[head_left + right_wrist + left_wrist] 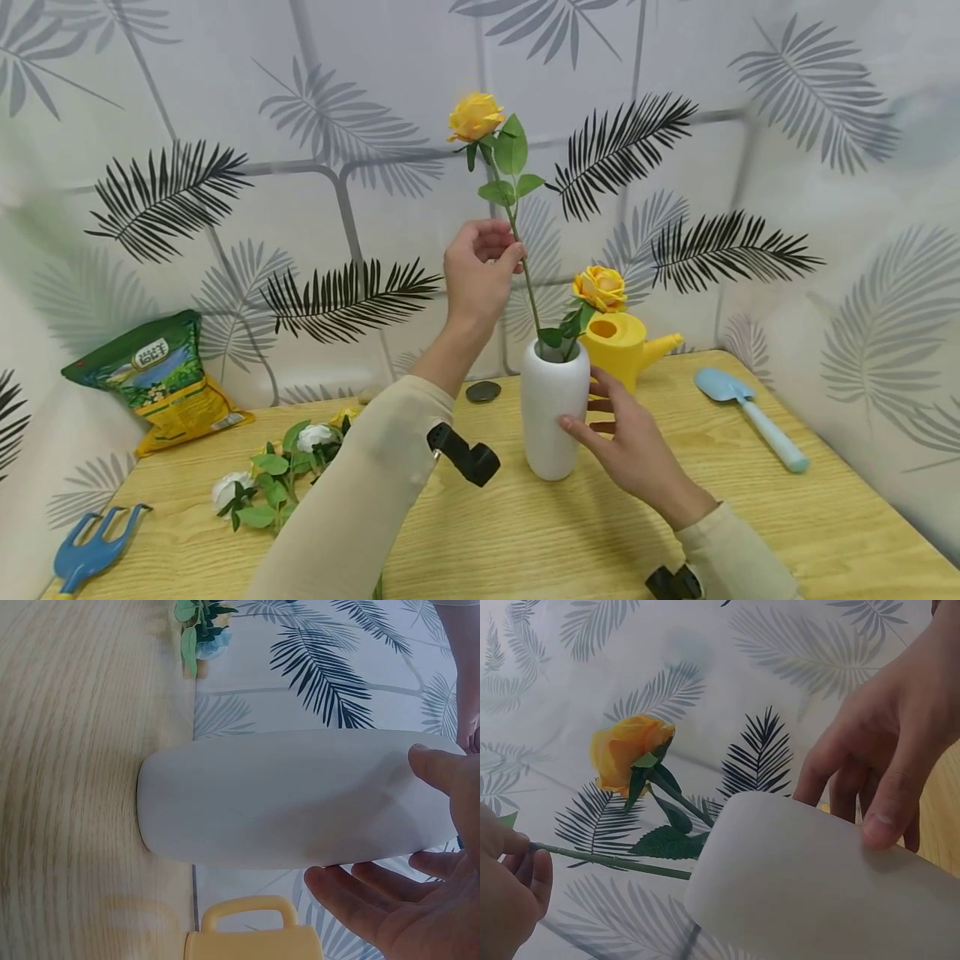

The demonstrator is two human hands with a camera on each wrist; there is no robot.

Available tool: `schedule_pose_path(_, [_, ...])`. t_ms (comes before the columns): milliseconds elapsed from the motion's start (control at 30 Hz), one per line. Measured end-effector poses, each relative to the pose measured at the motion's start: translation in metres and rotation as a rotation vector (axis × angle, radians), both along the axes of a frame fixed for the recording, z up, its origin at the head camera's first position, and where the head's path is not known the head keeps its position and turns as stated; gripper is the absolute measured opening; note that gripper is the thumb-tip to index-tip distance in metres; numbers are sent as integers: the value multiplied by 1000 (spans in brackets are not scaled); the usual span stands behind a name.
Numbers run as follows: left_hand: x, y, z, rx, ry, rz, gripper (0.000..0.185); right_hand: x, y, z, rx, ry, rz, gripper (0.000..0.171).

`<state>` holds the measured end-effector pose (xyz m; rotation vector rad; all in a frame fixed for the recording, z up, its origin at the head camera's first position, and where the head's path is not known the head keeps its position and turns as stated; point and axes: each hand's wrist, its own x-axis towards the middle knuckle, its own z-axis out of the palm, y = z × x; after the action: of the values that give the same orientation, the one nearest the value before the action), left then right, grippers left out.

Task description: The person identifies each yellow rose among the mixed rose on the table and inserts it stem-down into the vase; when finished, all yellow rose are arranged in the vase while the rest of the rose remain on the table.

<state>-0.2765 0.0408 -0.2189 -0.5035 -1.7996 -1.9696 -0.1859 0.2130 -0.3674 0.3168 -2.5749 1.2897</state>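
Note:
A white vase (553, 417) stands on the wooden table (750, 533). A short yellow rose (600, 287) sits in its mouth. My left hand (510, 250) is raised above the vase and pinches the green stem of a tall yellow rose (475, 117), whose lower end goes into the vase. My right hand (592, 417) rests against the vase's right side, thumb on its wall, fingers spread and straight. In the left wrist view the vase (817, 885), short rose (626, 754) and pinched stem (607, 859) show. The right wrist view has the vase (292, 799) beside my right hand (420, 847).
Behind the vase stands a yellow watering can (618, 342). A blue trowel (750, 417) lies at the right, a blue hand rake (90, 550) at the front left. White flowers (270, 479), a soil bag (161, 379) and a dark stone (483, 391) lie left.

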Motion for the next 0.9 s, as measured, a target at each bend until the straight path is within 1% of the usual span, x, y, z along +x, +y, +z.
schedule_pose_path(233, [-2,0,-21,-97,-73,-39,24,0,1,0,-7,-7,3,79])
schedule_pose_path(300, [-1,-1,-28,-118,-82,-50,24,0,1,0,-11,-9,5,79])
schedule_pose_path(400, [-2,-2,-37,-124,-90,-63,24,0,0,1,-20,-11,8,79])
schedule_pose_path(600, [-3,-1,-53,-159,-87,-81,23,-1,0,0,-25,-3,8,79])
schedule_pose_path(900, [-1,-1,-66,-266,-60,-86,21,0,1,1,-4,1,0,79])
